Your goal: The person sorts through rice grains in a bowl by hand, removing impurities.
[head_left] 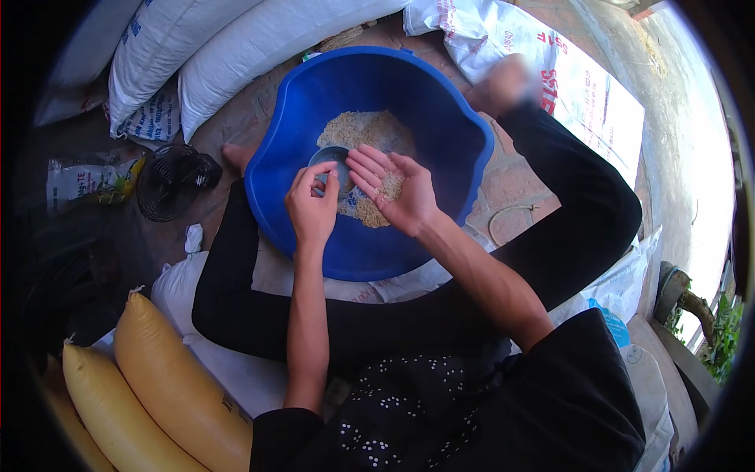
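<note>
A large blue basin (283, 165) stands between the person's legs, with pale grain (366, 130) spread over its bottom. My left hand (313, 203) pinches the rim of a small grey-blue cup (329, 154) above the grain; what the cup contains is hard to make out. Beside it, my right hand (397, 189) is palm up, its fingers stretched out, with a little heap of grain (391, 186) on the palm. The fingertips of the right hand are close to the cup's side.
White sacks (236, 59) lie at the upper left, near a small black fan (177, 181) and a plastic packet (90, 182). Yellow filled sacks (169, 377) are at the lower left. A printed white sack (582, 102) lies at the upper right.
</note>
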